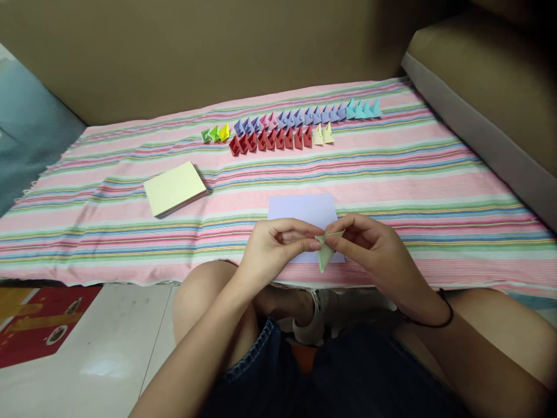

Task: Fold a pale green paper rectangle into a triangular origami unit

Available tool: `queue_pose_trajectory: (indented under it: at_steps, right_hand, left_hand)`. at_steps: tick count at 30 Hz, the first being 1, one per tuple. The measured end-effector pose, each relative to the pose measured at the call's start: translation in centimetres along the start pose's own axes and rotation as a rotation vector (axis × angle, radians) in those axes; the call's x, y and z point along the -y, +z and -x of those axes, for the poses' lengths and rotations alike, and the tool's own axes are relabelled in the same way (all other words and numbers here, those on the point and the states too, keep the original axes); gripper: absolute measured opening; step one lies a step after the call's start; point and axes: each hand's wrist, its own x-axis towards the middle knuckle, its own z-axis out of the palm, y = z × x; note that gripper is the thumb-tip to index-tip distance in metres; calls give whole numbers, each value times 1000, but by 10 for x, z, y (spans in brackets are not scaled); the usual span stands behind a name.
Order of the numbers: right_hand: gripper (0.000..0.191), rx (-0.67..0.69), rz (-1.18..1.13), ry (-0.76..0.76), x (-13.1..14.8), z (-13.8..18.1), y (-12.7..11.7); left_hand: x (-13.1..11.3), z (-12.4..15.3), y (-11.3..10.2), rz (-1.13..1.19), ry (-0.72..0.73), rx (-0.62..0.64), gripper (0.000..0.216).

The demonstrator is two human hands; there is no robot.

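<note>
I have the left hand (273, 242) and right hand (375, 247) pinched on one pale-green folded paper (323, 259) by the near edge of the striped cloth (418, 186), which stretches rightward; two cream pieces (318, 136) beyond

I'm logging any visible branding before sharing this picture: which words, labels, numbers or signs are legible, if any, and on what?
No text can be read.
Red-and-gold item on the floor: printed pictures show; any lettering is too blurred.
Folded shapes in rows: too small to tell.
Pale yellow paper stack, lavender sheet, folded pale green paper: no writing visible.
</note>
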Motion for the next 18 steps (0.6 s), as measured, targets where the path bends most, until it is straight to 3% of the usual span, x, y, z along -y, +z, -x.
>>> queue_pose_trajectory:
  at_steps: [18]
  right_hand:
    - [19, -47, 22, -63, -8, 2, 5]
  left_hand:
    - [1, -1, 4, 16, -119, -87, 29]
